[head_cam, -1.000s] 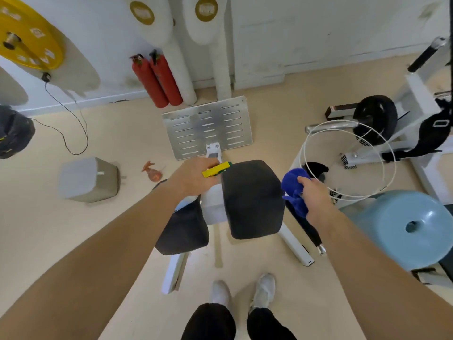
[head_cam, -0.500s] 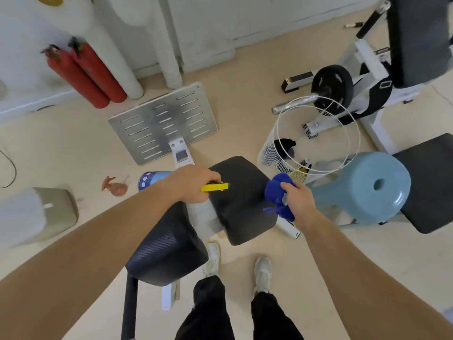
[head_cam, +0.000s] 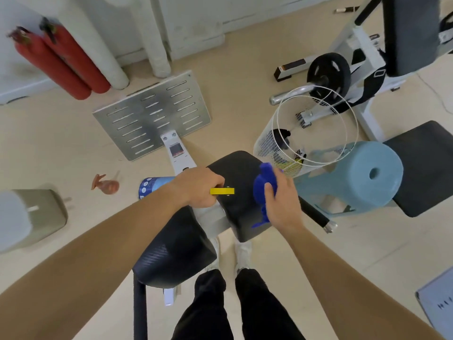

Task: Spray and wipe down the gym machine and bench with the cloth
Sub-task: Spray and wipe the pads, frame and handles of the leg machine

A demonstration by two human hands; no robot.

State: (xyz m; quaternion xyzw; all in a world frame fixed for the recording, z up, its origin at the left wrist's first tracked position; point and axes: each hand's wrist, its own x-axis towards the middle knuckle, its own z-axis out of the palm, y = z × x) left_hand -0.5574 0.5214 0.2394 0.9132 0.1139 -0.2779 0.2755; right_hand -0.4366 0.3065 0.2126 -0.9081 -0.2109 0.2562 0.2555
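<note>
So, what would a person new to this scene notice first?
Probably the bright blue cloth, gripped in the right hand over the black seat pad at the centre. Beside it, the left hand holds a spray bottle with a yellow nozzle. Two red fire extinguishers stand by the wall, upper left.

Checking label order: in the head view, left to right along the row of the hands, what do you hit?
grey-green box → orange floor object → spray bottle gripped by left hand → blue cloth held by right hand → light blue stool → black bench pad
</note>
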